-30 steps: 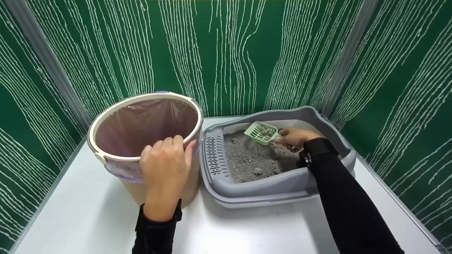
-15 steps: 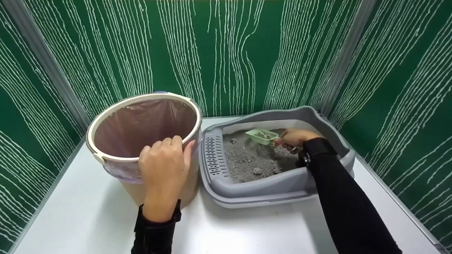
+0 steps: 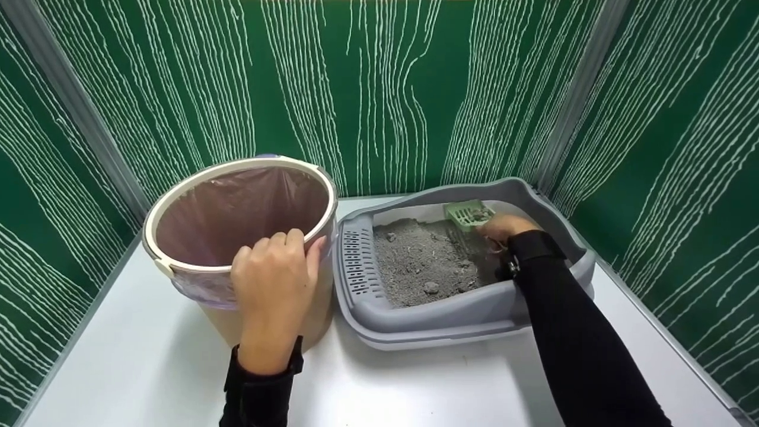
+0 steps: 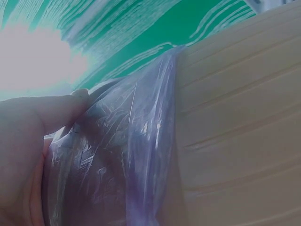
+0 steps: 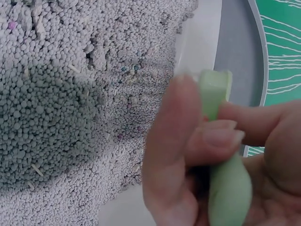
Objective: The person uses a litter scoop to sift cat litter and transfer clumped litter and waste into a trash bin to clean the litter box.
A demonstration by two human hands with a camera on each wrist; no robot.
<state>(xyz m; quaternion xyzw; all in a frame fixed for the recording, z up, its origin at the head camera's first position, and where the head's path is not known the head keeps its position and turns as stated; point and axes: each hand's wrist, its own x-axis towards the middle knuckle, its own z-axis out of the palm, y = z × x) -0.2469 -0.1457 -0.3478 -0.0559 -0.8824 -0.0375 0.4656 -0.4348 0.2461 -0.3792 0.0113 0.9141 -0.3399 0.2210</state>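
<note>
My left hand point(image 3: 274, 284) grips the near rim of a beige trash bin point(image 3: 320, 308), lined with a translucent purple bag point(image 3: 249, 201). In the left wrist view the thumb lies over the rim, where the bag point(image 4: 150, 132) folds down outside. My right hand point(image 3: 504, 230) holds a green litter scoop point(image 3: 468, 214) by its handle, fingers curled round it in the right wrist view. Several grey clumps sit in the slotted scoop head. It is above the far side of a grey litter box point(image 3: 415, 326) with grey litter point(image 3: 421, 255) inside.
A slotted step point(image 3: 359, 261) forms the box's left end, close beside the bin. Both stand on a white table point(image 3: 403, 385). Green walls with white wavy lines point(image 3: 391, 95) enclose the back and sides. A larger clump point(image 3: 431, 288) lies on the litter near the front.
The scoop has moved right and toward the back of the box, with clumps still in its head. My left hand stays on the bin rim.
</note>
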